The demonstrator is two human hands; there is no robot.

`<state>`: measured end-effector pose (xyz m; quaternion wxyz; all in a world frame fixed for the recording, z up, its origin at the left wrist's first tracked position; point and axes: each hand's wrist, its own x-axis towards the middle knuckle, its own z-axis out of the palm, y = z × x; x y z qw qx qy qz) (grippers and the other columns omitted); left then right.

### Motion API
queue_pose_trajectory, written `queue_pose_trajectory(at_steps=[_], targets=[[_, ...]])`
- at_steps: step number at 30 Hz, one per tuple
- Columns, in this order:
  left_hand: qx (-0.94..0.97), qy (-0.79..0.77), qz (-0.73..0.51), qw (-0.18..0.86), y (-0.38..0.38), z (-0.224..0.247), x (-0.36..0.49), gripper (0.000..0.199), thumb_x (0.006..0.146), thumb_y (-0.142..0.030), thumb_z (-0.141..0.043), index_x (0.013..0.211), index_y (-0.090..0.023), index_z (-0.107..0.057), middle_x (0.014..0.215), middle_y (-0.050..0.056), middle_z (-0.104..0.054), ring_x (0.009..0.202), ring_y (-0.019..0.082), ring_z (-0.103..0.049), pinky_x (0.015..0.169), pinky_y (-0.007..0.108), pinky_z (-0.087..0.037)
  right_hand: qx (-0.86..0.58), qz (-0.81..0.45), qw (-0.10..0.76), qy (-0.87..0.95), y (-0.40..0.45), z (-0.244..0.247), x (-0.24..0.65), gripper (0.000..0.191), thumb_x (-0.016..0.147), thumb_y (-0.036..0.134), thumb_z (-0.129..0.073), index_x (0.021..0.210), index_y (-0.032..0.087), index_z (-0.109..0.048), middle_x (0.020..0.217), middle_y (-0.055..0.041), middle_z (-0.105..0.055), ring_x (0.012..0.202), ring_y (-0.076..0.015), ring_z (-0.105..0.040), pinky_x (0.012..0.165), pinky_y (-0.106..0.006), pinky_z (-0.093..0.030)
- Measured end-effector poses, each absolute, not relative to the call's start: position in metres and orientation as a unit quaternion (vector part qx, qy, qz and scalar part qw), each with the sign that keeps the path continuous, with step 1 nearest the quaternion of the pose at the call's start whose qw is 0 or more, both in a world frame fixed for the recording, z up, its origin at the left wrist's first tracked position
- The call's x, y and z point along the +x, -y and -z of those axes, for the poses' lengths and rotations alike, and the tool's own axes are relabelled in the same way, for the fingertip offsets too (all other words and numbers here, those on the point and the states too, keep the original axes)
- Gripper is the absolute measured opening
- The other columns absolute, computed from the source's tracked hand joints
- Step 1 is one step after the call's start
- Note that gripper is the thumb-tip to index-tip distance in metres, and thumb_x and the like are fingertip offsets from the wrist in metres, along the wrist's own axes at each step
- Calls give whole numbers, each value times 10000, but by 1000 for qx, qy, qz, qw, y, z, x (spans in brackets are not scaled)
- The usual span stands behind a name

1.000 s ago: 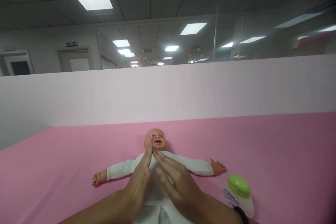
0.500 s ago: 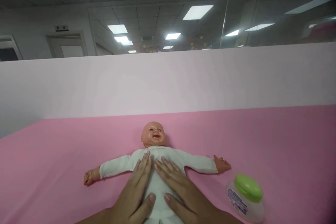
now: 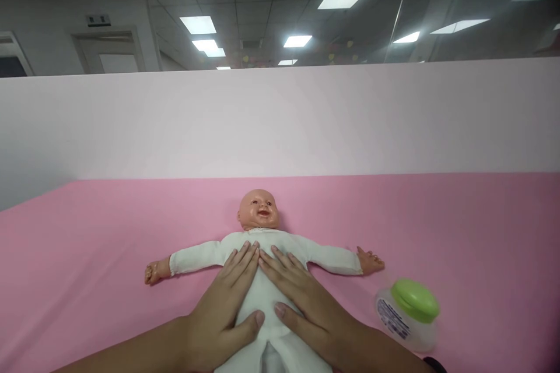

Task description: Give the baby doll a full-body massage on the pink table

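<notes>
A baby doll with a smooth tan head and white cloth body (image 3: pixel 263 291) lies face up at the lower centre of the frame, arms outstretched, on a smooth pink surface (image 3: pixel 490 245). The left hand (image 3: pixel 223 309) and right hand (image 3: pixel 312 310) lie flat on its torso, released, fingers extended, fingertips close together. At lower right sits a rounded translucent container with a green lid (image 3: pixel 408 316).

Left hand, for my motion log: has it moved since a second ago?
Yes: against the baby doll's head, the left hand has moved down, onto the chest.
</notes>
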<state>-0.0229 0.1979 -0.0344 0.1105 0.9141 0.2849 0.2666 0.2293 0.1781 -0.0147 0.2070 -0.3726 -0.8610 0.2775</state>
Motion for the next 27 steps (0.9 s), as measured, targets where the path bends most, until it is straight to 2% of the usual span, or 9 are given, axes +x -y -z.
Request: queue_pose_trajectory(at_steps=[6, 10, 12, 15, 17, 20, 23, 25, 27], targets=[[832, -415, -266, 253, -201, 47, -17, 739, 1026, -474, -452, 1631, -342, -49, 1689, 49, 54, 1540, 329, 77, 1211, 640, -100, -477, -292, 285, 778, -186, 27, 215, 698, 1025, 582, -398, 1623, 322, -150, 1690, -10, -91, 1570, -240, 0, 1253, -569, 22], [735, -490, -350, 311, -192, 51, -12, 770, 1009, -477, -496, 1633, -297, -82, 1684, 78, 35, 1536, 324, 54, 1208, 635, -158, -586, -307, 377, 648, -185, 46, 210, 867, 976, 628, -462, 1634, 180, -118, 1691, -93, -84, 1569, -262, -62, 1262, -557, -134], [751, -458, -377, 291, -188, 48, -12, 669, 1014, -424, -509, 1612, -302, -235, 1678, 78, -132, 1543, 313, -86, 1216, 608, -202, -579, -277, 427, 637, -181, 51, 212, 779, 969, 583, -516, 1596, 166, -316, 1649, -127, -269, 1540, -292, -233, 1237, -570, -253], [827, -325, -394, 236, -186, 40, -15, 438, 1025, -292, -493, 1458, -345, -542, 1496, 61, -529, 1454, 272, -405, 1216, 564, -279, -469, -194, 483, 713, -176, 49, 216, 394, 1000, 410, -528, 1313, 229, -685, 1389, -109, -630, 1382, -281, -519, 1184, -527, -399], [857, -268, -384, 216, -189, 35, -17, 418, 1024, -242, -479, 1412, -350, -593, 1378, 59, -638, 1390, 252, -500, 1209, 544, -314, -384, -170, 471, 776, -174, 43, 218, 320, 1017, 316, -500, 1224, 264, -739, 1268, -83, -708, 1283, -246, -612, 1159, -472, -448], [874, -283, -334, 212, -194, 33, -19, 504, 1023, -278, -486, 1523, -332, -450, 1505, 65, -518, 1468, 264, -386, 1228, 553, -257, -363, -197, 395, 820, -175, 33, 219, 396, 1036, 322, -473, 1402, 284, -619, 1425, -74, -603, 1367, -236, -538, 1190, -477, -401], [867, -333, -299, 220, -196, 39, -20, 651, 1018, -370, -499, 1611, -329, -234, 1664, 45, -215, 1551, 293, -144, 1244, 574, -138, -411, -228, 329, 819, -178, 30, 218, 498, 1052, 400, -436, 1543, 324, -417, 1603, -38, -373, 1528, -255, -266, 1247, -579, -202], [842, -377, -307, 232, -196, 46, -21, 748, 1006, -422, -516, 1629, -318, -115, 1689, 42, -43, 1558, 313, -23, 1238, 591, -105, -448, -231, 324, 800, -178, 33, 217, 562, 1050, 439, -427, 1587, 335, -296, 1647, -24, -263, 1555, -256, -154, 1246, -608, -119], [810, -422, -324, 247, -194, 51, -22, 815, 989, -451, -544, 1631, -296, -66, 1687, 58, 22, 1554, 325, 5, 1229, 604, -130, -482, -219, 353, 771, -179, 39, 217, 639, 1029, 468, -471, 1603, 300, -247, 1654, -50, -239, 1552, -268, -167, 1241, -606, -162]])
